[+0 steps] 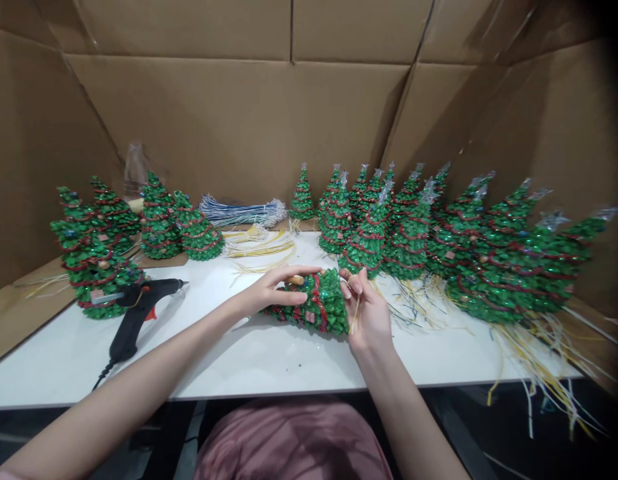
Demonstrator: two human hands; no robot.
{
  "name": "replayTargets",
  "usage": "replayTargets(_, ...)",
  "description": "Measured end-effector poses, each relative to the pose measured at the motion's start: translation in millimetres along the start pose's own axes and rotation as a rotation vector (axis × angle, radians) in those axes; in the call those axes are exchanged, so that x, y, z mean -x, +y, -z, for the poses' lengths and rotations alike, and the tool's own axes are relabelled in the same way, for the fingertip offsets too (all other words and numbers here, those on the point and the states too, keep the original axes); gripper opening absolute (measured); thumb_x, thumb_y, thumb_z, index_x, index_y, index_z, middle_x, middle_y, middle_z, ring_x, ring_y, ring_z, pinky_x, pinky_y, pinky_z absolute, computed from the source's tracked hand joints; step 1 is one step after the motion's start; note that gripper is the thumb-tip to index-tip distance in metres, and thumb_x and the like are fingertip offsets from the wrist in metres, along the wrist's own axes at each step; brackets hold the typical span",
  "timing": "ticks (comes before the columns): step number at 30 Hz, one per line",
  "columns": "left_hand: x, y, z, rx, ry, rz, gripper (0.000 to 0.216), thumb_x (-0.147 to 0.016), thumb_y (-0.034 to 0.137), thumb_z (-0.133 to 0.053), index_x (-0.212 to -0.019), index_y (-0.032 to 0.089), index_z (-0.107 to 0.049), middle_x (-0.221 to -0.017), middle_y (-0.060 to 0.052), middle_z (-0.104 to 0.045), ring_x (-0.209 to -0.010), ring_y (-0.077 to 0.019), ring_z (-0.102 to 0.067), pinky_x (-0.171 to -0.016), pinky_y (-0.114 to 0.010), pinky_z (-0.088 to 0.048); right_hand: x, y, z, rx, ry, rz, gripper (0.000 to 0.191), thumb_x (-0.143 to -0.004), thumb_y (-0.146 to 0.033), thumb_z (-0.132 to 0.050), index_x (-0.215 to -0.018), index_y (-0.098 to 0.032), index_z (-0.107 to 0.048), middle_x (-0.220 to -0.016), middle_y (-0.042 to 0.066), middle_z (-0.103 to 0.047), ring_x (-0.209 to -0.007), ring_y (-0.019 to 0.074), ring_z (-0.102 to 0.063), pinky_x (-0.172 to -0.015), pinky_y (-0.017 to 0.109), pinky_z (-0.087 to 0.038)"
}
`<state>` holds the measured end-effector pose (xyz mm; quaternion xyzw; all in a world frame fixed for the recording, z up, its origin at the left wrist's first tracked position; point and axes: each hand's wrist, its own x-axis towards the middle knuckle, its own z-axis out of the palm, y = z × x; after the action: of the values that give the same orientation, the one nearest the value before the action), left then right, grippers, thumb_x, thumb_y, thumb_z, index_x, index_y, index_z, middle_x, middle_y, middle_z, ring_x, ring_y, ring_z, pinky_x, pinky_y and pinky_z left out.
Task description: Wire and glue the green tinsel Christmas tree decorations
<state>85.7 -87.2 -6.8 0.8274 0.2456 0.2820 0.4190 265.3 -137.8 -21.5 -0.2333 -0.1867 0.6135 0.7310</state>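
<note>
A small green Christmas tree (pixel 319 313) with red garland lies on its side on the white table, its base facing right. My left hand (pixel 269 290) rests over it from the left, thumb and fingers around its upper side. At the base end, my right hand (pixel 371 317) has its fingers pinched on a thin yellow wire (pixel 357 315), whose end hangs down beside the base. The inside of the base faces away from view, and the tree's tip is hidden behind my left hand.
A black glue gun (pixel 136 313) lies at left in front of several upright trees (pixel 157 217). Many star-topped trees (pixel 409 230) crowd the right, loose wires (pixel 423 303) around their bases. Behind are a blue wire bundle (pixel 241 211) and yellow wires (pixel 261 248). Cardboard walls (pixel 239 120) enclose the table.
</note>
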Motion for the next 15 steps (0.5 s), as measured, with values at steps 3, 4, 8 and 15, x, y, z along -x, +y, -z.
replayTargets(3, 0.4, 0.5, -0.3, 0.0, 0.008, 0.011, 0.052, -0.079, 0.034, -0.062, -0.129, 0.023, -0.052, -0.13, -0.004, -0.053, -0.121, -0.0261, -0.044, -0.101, -0.033, -0.03, -0.2, -0.1, -0.2, -0.027, -0.019, 0.006, 0.038, -0.084, -0.028, -0.059, -0.051, -0.015, -0.046, -0.066, -0.001, -0.051, -0.049, 0.0039, -0.04, -0.048, 0.015, -0.04)
replayTargets(4, 0.5, 0.3, -0.3, 0.0, 0.009, 0.012, 0.052, -0.079, 0.033, -0.062, -0.129, 0.023, -0.051, -0.13, -0.004, -0.053, -0.12, -0.0259, -0.044, -0.102, -0.033, -0.03, -0.3, -0.2, -0.4, -0.038, -0.03, 0.012, 0.037, -0.084, -0.027, -0.059, -0.052, -0.015, -0.046, -0.063, -0.002, -0.049, -0.049, 0.004, -0.04, -0.048, 0.014, -0.04)
replayTargets(8, 0.7, -0.8, -0.3, -0.004, 0.008, 0.006, 0.053, -0.079, 0.033, -0.062, -0.129, 0.022, -0.051, -0.13, -0.004, -0.054, -0.121, -0.0252, -0.044, -0.101, -0.032, -0.03, 0.2, -0.6, -0.6, -0.081, -0.078, 0.031, 0.034, -0.084, -0.024, -0.059, -0.054, -0.015, -0.045, -0.056, -0.005, -0.04, -0.046, 0.004, -0.037, -0.044, 0.014, -0.037)
replayTargets(15, 0.9, 0.5, 0.1, -0.013, 0.004, -0.005, 0.048, -0.083, 0.034, -0.056, -0.129, 0.023, -0.052, -0.129, -0.004, -0.054, -0.119, -0.026, -0.045, -0.1, -0.034, -0.03, 2.5, -1.3, -1.0, -0.086, -0.012, 0.015, 0.039, -0.09, -0.024, -0.049, -0.053, -0.016, -0.039, -0.054, -0.006, -0.032, -0.042, 0.0032, -0.029, -0.039, 0.014, -0.03)
